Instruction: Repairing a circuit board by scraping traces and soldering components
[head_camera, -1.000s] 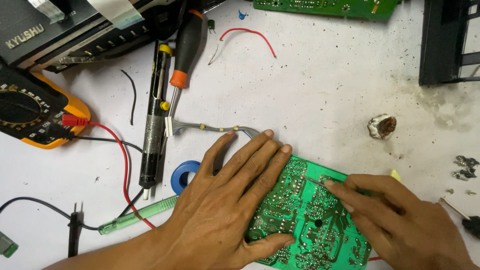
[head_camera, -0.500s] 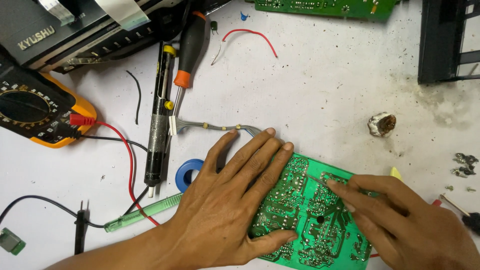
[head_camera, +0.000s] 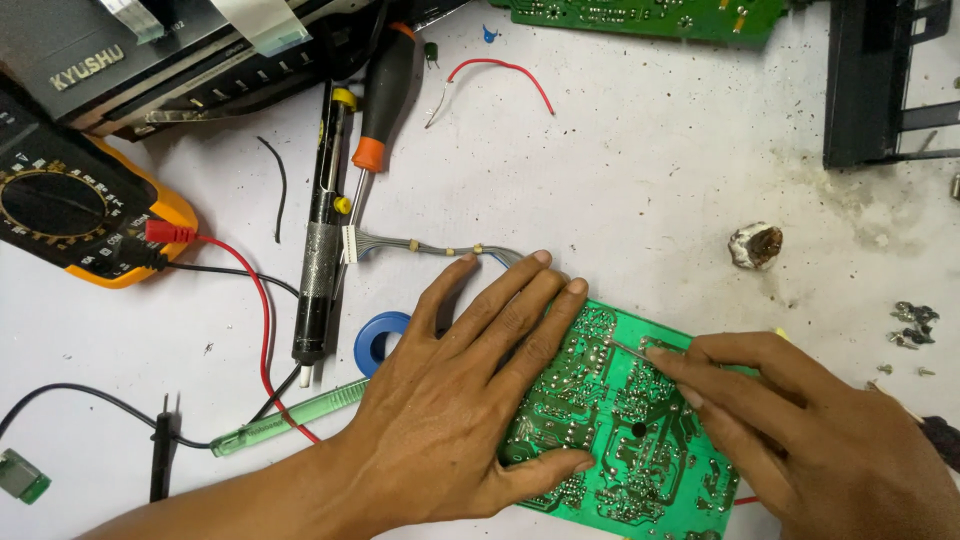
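Green circuit board (head_camera: 640, 430) solder-side up on white desk (head_camera: 620, 170), pinned flat under left hand (head_camera: 470, 400), fingers spread wide open. Right hand (head_camera: 810, 430) pinched closed on thin metal probe (head_camera: 628, 349), tip touching board's upper part. Desoldering pump (head_camera: 320, 240) lying well left.

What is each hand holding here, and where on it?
The left hand presses flat on the green circuit board's left part. The right hand pinches a thin metal probe near its tip, on the board.
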